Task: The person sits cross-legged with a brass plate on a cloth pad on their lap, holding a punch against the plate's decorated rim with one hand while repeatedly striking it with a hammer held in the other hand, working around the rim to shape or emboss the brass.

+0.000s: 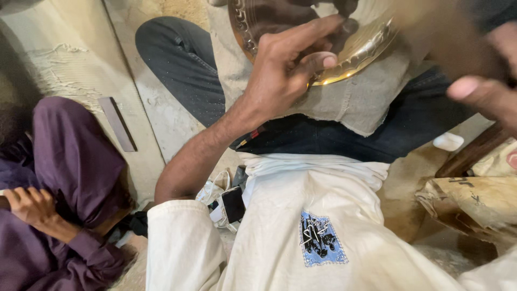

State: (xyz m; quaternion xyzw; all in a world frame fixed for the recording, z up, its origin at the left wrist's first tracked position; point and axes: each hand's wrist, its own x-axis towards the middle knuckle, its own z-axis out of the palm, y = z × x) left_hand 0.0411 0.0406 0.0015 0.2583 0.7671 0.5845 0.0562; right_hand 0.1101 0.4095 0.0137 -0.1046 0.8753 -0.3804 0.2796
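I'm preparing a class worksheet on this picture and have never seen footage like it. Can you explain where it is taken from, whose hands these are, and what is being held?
The camera sits on a person's head and looks down their white shirt to their lap. Their left hand grips the rim of a shiny brass-coloured dish resting on a grey cloth over dark trousers. Their right hand is blurred at the edge; what it holds cannot be told. A dark phone lies by the hip. At the left sits another person in purple.

The brass plate (pixel 344 48) is cut off by the top edge; beside it, the right hand (pixel 484 91) is blurred and cropped.
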